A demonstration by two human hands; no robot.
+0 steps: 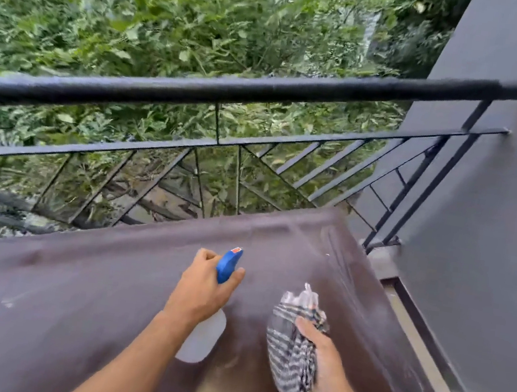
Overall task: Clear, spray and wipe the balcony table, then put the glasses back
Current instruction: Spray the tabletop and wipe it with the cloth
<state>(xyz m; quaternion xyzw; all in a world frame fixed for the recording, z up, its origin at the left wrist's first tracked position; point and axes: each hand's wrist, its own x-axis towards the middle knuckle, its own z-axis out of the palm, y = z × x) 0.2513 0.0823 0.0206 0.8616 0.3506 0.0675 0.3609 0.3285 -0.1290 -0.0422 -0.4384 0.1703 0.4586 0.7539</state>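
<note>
The brown balcony table [77, 296] fills the lower half of the view, dusty, with pale smears near its right edge. Above its middle my left hand [204, 288] grips a spray bottle [202, 337] with a blue trigger head, nozzle pointing away from me toward the far edge. To the right, my right hand [326, 365] holds a bunched grey-and-white striped cloth [291, 343] just above the tabletop. No glasses are in view.
A black metal railing [232, 90] runs along the far side of the table, with dense green foliage beyond it. A grey wall [497, 212] stands close on the right, leaving a narrow strip of floor beside the table.
</note>
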